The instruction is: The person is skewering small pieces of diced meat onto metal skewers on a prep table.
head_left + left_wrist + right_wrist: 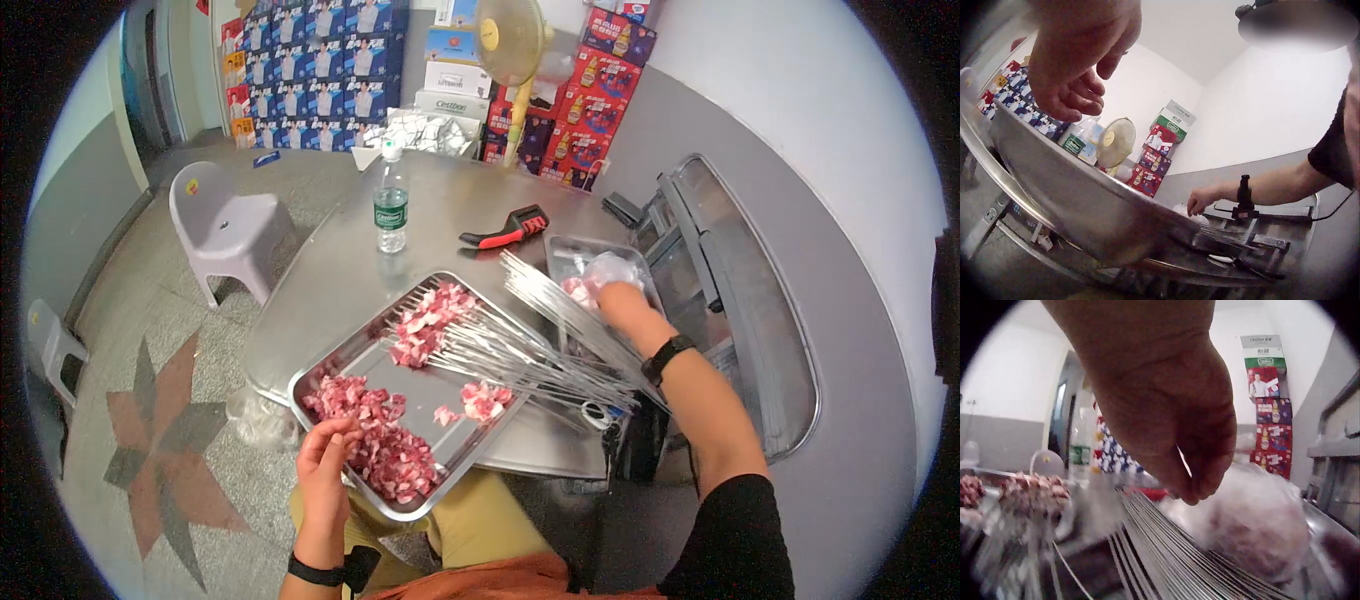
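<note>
As a bag (1250, 528) lies beside right fingers (1210, 478), narrowed, hold unclear, left fingers (1082, 97) loose

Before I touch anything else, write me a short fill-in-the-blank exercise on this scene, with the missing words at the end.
1. In the head view, the left-hand tray holds raw ____, some loose and some threaded on metal skewers.
2. In size, the right-hand tray is ____ than the left-hand one.
3. The bottle has a label coloured mainly ____.
4. The handheld tool is black and ____.

Missing words: meat; smaller; green; red.
</note>
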Tool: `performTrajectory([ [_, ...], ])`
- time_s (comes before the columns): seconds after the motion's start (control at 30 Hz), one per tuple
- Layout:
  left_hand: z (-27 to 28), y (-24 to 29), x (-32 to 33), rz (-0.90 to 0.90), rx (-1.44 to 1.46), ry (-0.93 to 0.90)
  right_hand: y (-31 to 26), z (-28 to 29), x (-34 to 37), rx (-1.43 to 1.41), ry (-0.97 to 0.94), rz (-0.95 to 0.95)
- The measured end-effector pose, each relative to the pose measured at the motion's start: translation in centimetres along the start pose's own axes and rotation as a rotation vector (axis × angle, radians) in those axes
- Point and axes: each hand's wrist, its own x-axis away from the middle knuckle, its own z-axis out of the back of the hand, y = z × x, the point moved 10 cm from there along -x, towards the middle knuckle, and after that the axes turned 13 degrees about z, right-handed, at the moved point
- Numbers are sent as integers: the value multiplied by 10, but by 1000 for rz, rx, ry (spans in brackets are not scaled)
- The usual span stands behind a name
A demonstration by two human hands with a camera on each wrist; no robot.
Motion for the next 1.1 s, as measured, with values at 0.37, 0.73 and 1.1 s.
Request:
performTrajectory([
  [0.37,-26,11,4,-9,-133,-51,-8,-23,6,-101,-6,-69],
  [0.73,-28,14,11,-17,-118,-72,9,-13,22,-143,62,-157],
  [1.1,-16,5,17,25,-101,-78,-4,5,21,-158,190,-108],
])
